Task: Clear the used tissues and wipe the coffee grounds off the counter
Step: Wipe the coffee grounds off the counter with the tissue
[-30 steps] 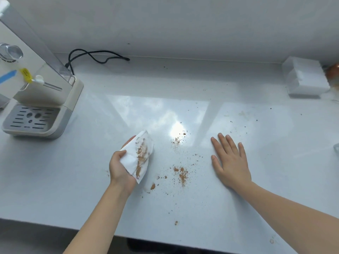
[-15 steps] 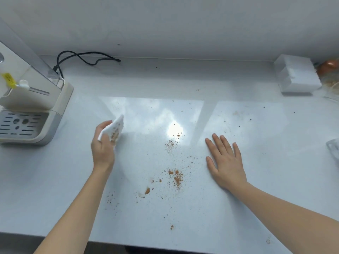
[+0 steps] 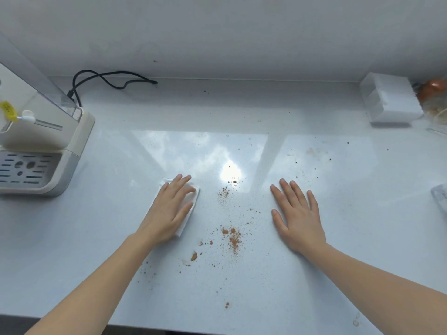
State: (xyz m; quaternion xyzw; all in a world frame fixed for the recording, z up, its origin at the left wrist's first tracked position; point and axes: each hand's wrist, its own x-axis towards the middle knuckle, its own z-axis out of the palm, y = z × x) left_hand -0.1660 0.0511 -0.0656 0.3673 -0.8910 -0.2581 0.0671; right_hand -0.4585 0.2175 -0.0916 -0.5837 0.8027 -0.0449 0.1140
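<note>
One wide head camera looks forward and down, from close above, onto the table toward the back wall.

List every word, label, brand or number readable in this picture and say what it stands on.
None can be read.
Yellow tag on the coffee machine: dark marks, too blurred to read.
White box at the back right: no print visible.
Tissue under the left hand: plain.
</note>
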